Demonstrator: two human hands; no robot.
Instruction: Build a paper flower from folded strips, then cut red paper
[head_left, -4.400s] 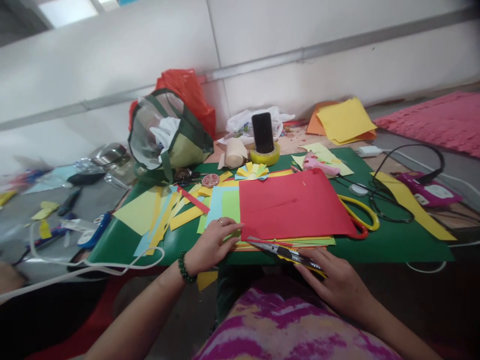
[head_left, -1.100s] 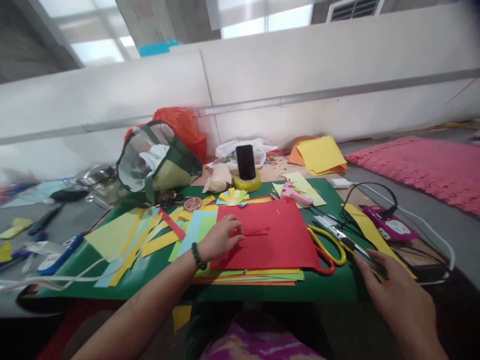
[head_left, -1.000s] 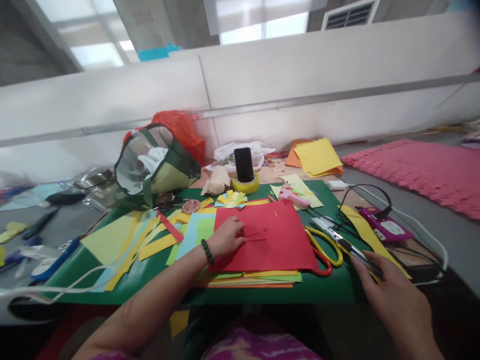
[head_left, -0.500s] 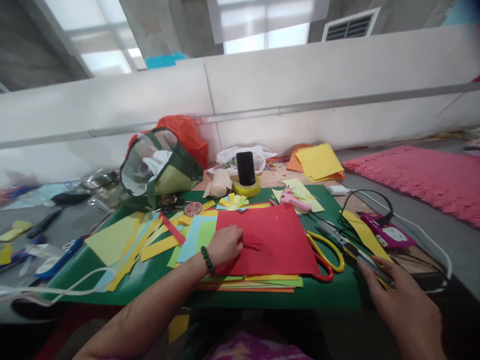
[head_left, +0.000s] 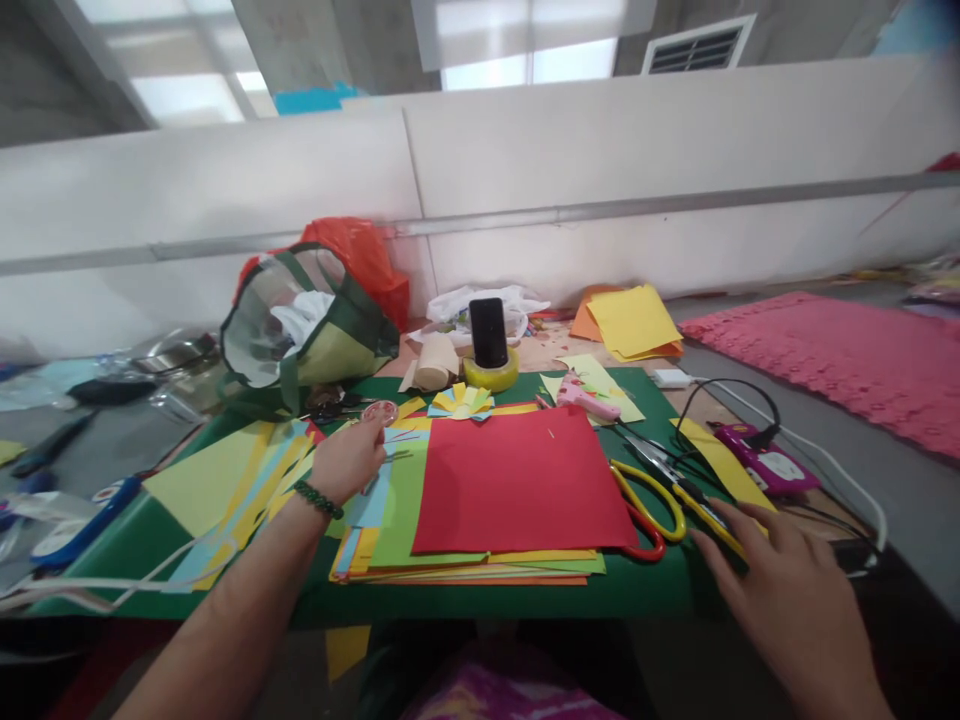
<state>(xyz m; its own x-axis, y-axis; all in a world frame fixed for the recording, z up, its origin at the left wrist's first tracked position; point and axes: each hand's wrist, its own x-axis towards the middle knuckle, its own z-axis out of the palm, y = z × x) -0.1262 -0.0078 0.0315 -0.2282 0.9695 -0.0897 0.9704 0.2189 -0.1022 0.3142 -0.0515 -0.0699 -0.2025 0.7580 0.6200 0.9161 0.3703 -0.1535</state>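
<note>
My left hand [head_left: 349, 462], with a dark green bead bracelet on its wrist, is closed on thin red paper strips [head_left: 405, 436]. It hovers over the left edge of the stacked coloured sheets, close to light blue paper [head_left: 373, 497]. A red sheet [head_left: 517, 485] tops the stack. On the right, my right hand [head_left: 787, 590] has its fingers apart over the yellow-and-black utility knife [head_left: 716, 522]. Part of the knife is hidden by the fingers. Scissors with yellow and red handles [head_left: 679, 520] lie between the red sheet and that hand.
A green cutting mat [head_left: 637, 590] covers the table. Behind the stack are a folded-paper flower [head_left: 461, 402], a pink glue gun [head_left: 589, 398], and a phone [head_left: 489, 332] on a tape roll [head_left: 491, 374]. A bag [head_left: 341, 345] stands left; cables run by a purple device [head_left: 765, 462].
My left hand has moved left off the red sheet, carrying the thin red strips. My right hand's fingers have spread, and the utility knife now lies lower, near the mat.
</note>
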